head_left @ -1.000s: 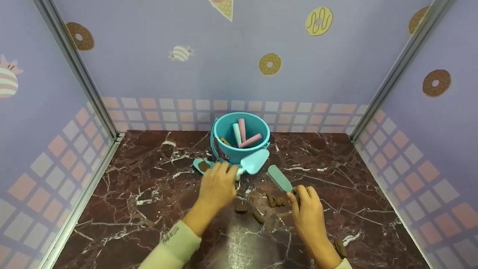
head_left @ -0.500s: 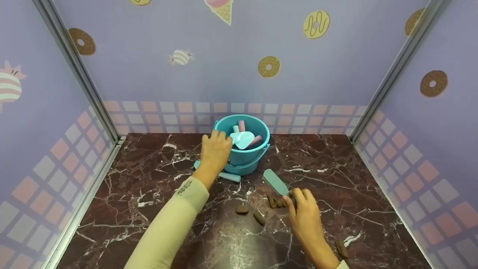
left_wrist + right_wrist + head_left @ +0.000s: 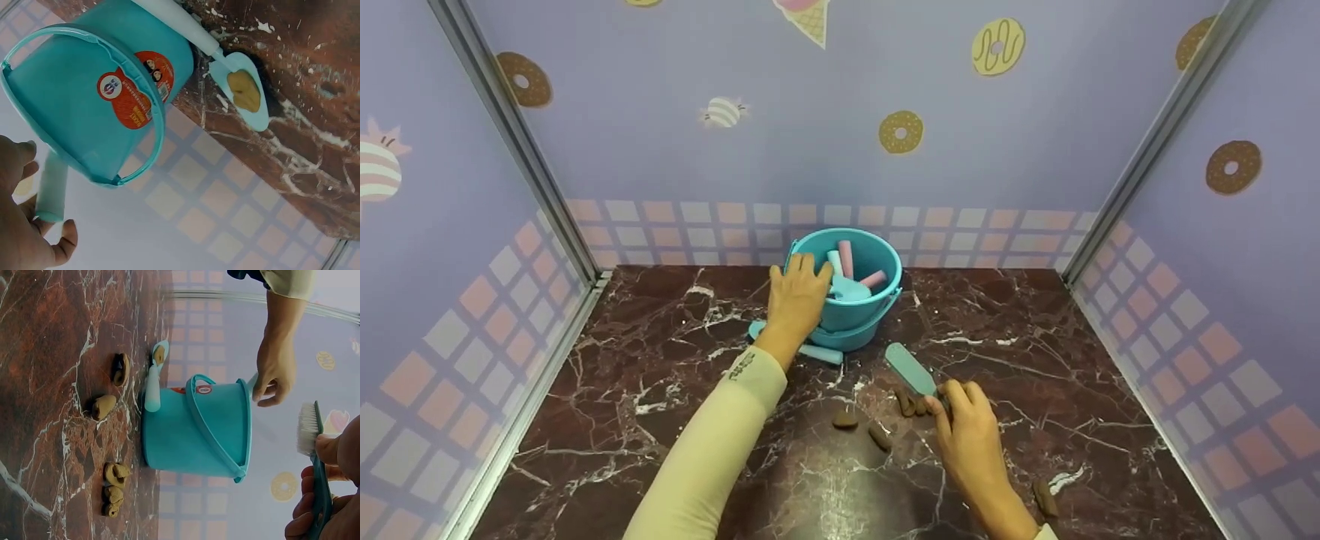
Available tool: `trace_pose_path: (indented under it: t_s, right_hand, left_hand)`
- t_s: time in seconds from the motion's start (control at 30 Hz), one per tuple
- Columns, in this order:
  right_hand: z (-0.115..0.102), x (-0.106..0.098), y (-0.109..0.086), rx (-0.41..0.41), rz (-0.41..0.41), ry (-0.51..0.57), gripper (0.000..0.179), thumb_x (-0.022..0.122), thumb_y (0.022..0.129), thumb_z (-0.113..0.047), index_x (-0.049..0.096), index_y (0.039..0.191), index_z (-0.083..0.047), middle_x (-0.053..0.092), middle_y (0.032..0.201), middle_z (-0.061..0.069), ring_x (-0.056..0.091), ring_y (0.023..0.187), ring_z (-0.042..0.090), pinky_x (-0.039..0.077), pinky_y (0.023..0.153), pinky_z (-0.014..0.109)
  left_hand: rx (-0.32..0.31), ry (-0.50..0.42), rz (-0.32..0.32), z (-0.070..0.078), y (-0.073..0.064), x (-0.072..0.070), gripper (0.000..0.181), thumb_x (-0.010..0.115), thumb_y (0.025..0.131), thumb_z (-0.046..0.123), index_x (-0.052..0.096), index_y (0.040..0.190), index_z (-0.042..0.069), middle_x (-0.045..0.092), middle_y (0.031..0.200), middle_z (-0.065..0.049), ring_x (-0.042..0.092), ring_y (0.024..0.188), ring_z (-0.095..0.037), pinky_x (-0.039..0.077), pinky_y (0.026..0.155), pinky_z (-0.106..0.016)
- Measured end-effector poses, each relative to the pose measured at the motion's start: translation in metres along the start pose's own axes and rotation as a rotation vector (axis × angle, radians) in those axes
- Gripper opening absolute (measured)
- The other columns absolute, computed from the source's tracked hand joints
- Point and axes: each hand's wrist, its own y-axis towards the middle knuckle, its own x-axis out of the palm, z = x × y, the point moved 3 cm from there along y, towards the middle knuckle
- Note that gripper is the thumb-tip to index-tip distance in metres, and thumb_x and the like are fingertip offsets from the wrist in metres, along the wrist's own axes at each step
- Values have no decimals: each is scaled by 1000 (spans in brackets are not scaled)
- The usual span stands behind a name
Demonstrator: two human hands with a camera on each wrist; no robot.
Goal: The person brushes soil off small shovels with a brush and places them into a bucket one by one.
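Note:
My left hand [image 3: 799,296] is at the left rim of a turquoise bucket [image 3: 855,316]. A small toy shovel rests inside, its pale blue blade [image 3: 851,291] low in the opening. In the left wrist view its handle [image 3: 53,188] sticks out past the rim, between loosely spread fingers that do not close round it. My right hand [image 3: 971,435] grips a green-handled brush [image 3: 911,367] over the table, its white bristles [image 3: 306,427] showing in the right wrist view. Pink handles [image 3: 847,259] and a white one also stand in the bucket.
Beside the bucket lies another toy shovel [image 3: 821,354], a brown lump [image 3: 244,90] on its blade. Several brown clay-like lumps [image 3: 845,420] are scattered in front, one [image 3: 1044,499] near my right forearm. White crumbs dot the dark marbled table. Patterned walls enclose the sides and back.
My left hand has carried the shovel from in front of the bucket up over the rim, and its blade has sunk inside. The brush has shifted slightly left and toward me.

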Motion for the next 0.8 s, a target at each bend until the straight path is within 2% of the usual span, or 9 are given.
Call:
trace_pose_path:
  t_s: [0.17,0.27,0.33,0.43,0.53,0.6,0.67,0.73,0.8]
  right_hand:
    - [-1,2,0,-4,-12,-6,15,73,93,-18,62,97,-9,46,82,0,39,66,11,41,59,32]
    - [-2,2,0,-2,-23,-10,14,73,93,-18,63,97,-10,46,82,0,39,67,11,41,60,31]
    - [-2,2,0,6,-36,-11,13,72,94,-19,63,98,-11,46,83,-1,39,67,10,41,61,31]
    - [-1,3,0,25,-54,-5,14,71,95,-21,63,99,-11,46,83,-1,39,67,11,40,61,31]
    - [0,4,0,38,-65,0,14,70,95,-22,63,99,-10,46,83,-1,39,67,11,40,61,32]
    - [1,4,-1,44,-69,0,14,70,95,-22,63,99,-10,46,83,-1,39,67,11,40,62,32]
    - [1,5,-1,47,-70,0,15,71,95,-23,63,99,-10,46,83,-1,39,68,12,40,62,33]
    - [2,6,-2,47,-68,-1,15,71,95,-22,64,98,-10,46,83,-1,40,69,12,41,63,34]
    - [2,6,-2,45,-67,2,15,71,95,-22,63,98,-10,46,83,-1,40,69,12,41,63,34]
  left_hand:
    - [-58,-34,-35,-7,-4,3,48,56,103,42,53,143,16,55,134,-18,51,123,-35,44,85,-56]
    - [-85,-35,-45,-11,-7,5,53,51,104,47,50,145,14,54,134,-19,51,123,-36,45,87,-56]
    - [-122,-68,-32,-15,-10,7,54,48,104,49,51,142,11,55,132,-19,51,121,-36,46,85,-56]
    - [-250,-206,4,-24,-18,14,51,48,105,48,53,132,5,55,124,-20,53,115,-38,48,82,-56]
    - [-444,-384,12,-38,-32,27,45,47,105,42,52,124,1,54,118,-22,55,110,-42,49,82,-57]
    - [-557,-460,-33,-44,-46,39,41,46,106,37,52,122,0,54,118,-24,58,108,-45,49,84,-59]
    - [-621,-489,-121,-46,-60,53,39,46,106,34,54,123,0,56,120,-26,60,108,-46,49,87,-59]
    - [-625,-508,-214,-42,-73,66,38,47,105,32,58,125,1,60,122,-25,63,106,-46,50,87,-59]
    - [-580,-533,-280,-34,-82,77,38,48,104,29,62,128,2,63,123,-24,65,104,-47,51,87,-60]
